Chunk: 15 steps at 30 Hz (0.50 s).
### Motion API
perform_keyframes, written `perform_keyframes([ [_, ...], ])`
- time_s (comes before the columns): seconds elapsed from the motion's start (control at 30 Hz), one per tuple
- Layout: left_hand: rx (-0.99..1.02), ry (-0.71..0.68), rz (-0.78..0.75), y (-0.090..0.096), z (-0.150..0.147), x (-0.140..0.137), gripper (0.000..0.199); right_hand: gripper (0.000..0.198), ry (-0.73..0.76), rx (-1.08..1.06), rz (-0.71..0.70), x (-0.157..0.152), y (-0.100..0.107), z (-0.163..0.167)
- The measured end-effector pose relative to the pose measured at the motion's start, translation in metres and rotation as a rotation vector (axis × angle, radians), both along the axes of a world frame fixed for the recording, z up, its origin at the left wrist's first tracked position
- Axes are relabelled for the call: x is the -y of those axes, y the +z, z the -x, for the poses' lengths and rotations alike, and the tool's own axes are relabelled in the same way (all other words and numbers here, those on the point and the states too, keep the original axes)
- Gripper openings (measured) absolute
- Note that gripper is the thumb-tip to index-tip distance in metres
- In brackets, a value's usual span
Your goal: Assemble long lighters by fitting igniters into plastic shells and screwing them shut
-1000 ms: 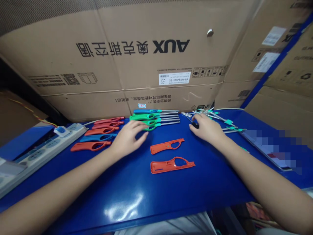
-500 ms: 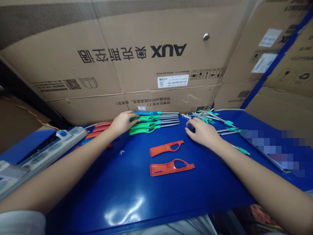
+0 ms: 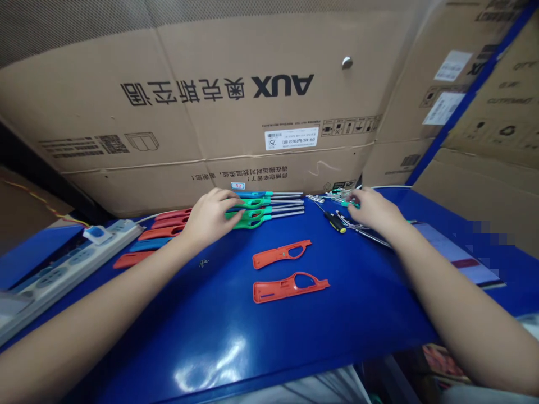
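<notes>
My left hand (image 3: 213,217) is open, thumb apart from the curved fingers, over the handles of a row of gas lighters. Their green handles (image 3: 252,220) and a blue handle (image 3: 248,194) have metal tubes pointing right. My right hand (image 3: 374,209) has its bent fingertips in a pile of metal rods and teal parts (image 3: 343,202); what they pinch, if anything, is hidden. Close beside it lies a black and yellow screwdriver (image 3: 336,221). Two orange lighter handle halves lie apart on the blue table: a smaller half (image 3: 269,257) behind and a larger half (image 3: 278,290) in front.
Red, orange and blue lighter handles (image 3: 151,244) lie left, partly behind my left forearm. A white power strip (image 3: 80,264) runs along the left edge. Tiny metal pieces (image 3: 203,262) lie nearby. A flat screen-like object (image 3: 455,252) is at right. A cardboard wall (image 3: 202,123) stands behind.
My right hand has moved right and slightly back into the metal-and-teal pile, uncovering the screwdriver. My left hand stays by the green lighters, its fingers shifted slightly. The view has shifted a little.
</notes>
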<state>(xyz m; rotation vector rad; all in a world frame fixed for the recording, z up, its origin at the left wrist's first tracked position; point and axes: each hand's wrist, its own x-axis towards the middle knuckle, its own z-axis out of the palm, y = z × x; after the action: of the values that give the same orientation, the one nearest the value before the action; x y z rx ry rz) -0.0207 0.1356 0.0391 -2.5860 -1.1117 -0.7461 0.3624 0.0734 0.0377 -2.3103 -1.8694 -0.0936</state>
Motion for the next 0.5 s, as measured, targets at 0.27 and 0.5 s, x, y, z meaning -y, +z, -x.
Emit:
perform_keyframes([
  [0.27, -0.116, -0.266, 0.345, -0.012, -0.032, 0.113, 0.032, 0.035, 0.007, -0.05, 0.285, 0.001, 0.009, -0.053],
  [0.5, -0.196, -0.301, 0.317, -0.047, -0.025, 0.128, 0.044, 0.009, 0.156, -0.163, 0.497, 0.016, 0.017, -0.045],
])
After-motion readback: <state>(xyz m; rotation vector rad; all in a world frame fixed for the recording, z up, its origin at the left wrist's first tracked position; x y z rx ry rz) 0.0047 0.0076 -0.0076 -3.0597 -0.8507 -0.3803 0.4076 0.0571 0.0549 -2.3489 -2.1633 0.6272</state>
